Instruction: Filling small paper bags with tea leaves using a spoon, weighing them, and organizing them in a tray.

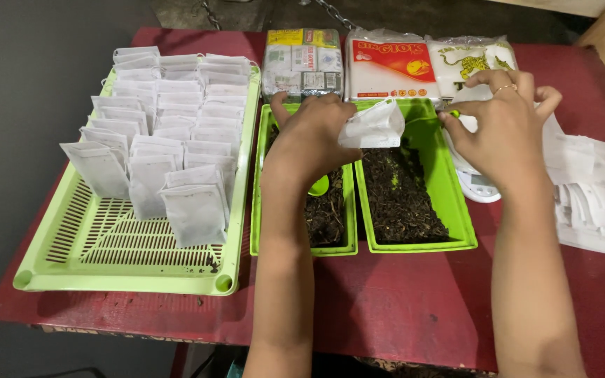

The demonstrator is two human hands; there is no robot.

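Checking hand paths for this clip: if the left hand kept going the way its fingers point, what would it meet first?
The left hand points away from the person and already holds the small white paper sachet. Beyond it, probably the foil-wrapped packet behind the green trays; depth is unclear.

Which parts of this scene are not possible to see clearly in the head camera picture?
- White scale: mostly hidden behind the right hand.
- Green scoop: only a bit shows past the left hand.
- White sachet: contents not visible.
- Paper pile: cut off by the right edge.
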